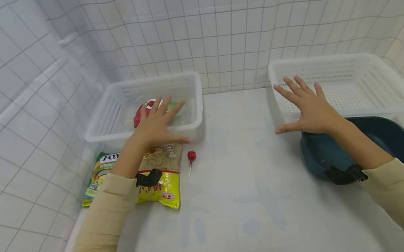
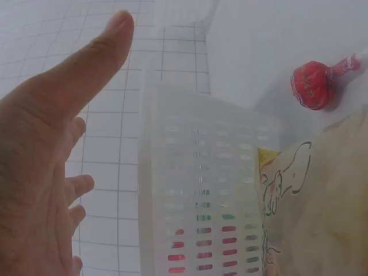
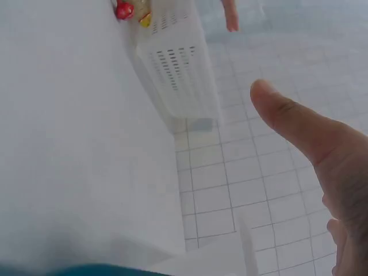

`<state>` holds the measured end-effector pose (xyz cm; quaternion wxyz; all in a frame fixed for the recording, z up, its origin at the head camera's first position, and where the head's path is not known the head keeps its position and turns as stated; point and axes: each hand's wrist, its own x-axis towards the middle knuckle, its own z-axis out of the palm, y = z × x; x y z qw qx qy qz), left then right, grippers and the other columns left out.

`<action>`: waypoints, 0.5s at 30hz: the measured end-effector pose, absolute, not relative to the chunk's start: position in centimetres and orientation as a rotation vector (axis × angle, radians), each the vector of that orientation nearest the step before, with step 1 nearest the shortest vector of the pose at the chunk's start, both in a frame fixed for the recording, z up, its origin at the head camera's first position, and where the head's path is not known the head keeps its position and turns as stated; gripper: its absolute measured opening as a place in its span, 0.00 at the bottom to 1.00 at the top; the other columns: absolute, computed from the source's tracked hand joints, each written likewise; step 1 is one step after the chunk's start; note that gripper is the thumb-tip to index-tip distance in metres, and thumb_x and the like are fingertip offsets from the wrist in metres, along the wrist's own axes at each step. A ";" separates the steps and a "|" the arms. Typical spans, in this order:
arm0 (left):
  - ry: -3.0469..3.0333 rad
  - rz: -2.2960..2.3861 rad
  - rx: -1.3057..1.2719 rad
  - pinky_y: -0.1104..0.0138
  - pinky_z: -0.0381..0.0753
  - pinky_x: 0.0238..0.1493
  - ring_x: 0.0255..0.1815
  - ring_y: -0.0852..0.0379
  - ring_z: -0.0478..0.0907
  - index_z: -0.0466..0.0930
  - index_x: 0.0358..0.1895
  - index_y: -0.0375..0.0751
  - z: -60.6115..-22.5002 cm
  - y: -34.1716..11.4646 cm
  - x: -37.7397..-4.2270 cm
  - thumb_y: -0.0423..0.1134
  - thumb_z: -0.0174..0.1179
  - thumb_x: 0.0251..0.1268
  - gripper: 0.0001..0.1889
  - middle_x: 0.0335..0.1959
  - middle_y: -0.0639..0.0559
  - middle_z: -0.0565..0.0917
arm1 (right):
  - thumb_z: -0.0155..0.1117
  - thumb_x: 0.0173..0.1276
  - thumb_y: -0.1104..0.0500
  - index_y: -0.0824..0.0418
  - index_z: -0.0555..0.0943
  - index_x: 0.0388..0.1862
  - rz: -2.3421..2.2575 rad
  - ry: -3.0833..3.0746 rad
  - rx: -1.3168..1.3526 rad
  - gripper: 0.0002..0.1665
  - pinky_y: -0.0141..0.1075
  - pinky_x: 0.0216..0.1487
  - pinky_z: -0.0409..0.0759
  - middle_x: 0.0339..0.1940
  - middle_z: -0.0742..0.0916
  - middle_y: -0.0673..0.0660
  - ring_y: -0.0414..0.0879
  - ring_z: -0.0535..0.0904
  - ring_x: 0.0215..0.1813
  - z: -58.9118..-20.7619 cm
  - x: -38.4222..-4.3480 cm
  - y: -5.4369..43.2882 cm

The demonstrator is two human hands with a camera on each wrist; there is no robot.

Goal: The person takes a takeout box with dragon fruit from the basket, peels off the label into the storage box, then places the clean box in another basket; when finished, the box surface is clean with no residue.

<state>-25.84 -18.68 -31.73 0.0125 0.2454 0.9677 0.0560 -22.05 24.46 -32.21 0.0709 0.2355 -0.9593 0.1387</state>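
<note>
My left hand [image 1: 154, 126], fingers spread and holding nothing, hovers over the front of the left white basket [image 1: 106, 113]. Inside that basket lies a red package [image 1: 137, 116] with a bit of green beside it, partly hidden by the fingers. Below the hand are a yellow bag with a clear window [image 1: 163, 165] and a green FOX'S bag [image 1: 97, 178], partly covered by my forearm. A red lollipop [image 1: 191, 155] lies to their right. My right hand [image 1: 313, 111], also spread and holding nothing, is over the front left of the right white basket [image 1: 357, 80].
A dark blue tub [image 1: 316, 153] stands in front of the right basket, beneath my right forearm. White grid-patterned cloth [image 1: 212, 26] hangs behind and at both sides. The white table [image 1: 232, 181] runs between the two groups of things.
</note>
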 end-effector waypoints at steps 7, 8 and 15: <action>3.089 0.371 0.787 0.40 0.40 0.71 0.77 0.43 0.47 0.53 0.77 0.58 -32.5 -19.8 -24.7 0.68 0.64 0.50 0.51 0.77 0.43 0.53 | 0.77 0.53 0.43 0.52 0.52 0.79 0.701 -2.733 0.714 0.62 0.65 0.70 0.35 0.79 0.54 0.61 0.56 0.40 0.79 -32.6 -20.8 23.3; 3.107 0.408 0.786 0.40 0.40 0.71 0.76 0.43 0.49 0.55 0.77 0.57 -32.6 -19.9 -24.5 0.66 0.66 0.50 0.50 0.77 0.44 0.55 | 0.77 0.53 0.44 0.53 0.53 0.79 0.740 -2.708 0.724 0.61 0.65 0.70 0.37 0.79 0.55 0.61 0.57 0.42 0.79 -32.7 -20.6 23.2; 3.233 0.683 0.780 0.42 0.53 0.69 0.72 0.42 0.58 0.64 0.73 0.49 -34.4 -20.9 -22.8 0.56 0.69 0.55 0.42 0.71 0.44 0.66 | 0.79 0.52 0.51 0.59 0.62 0.75 0.918 -2.572 0.732 0.55 0.64 0.69 0.50 0.76 0.62 0.63 0.58 0.50 0.77 -33.7 -19.0 21.8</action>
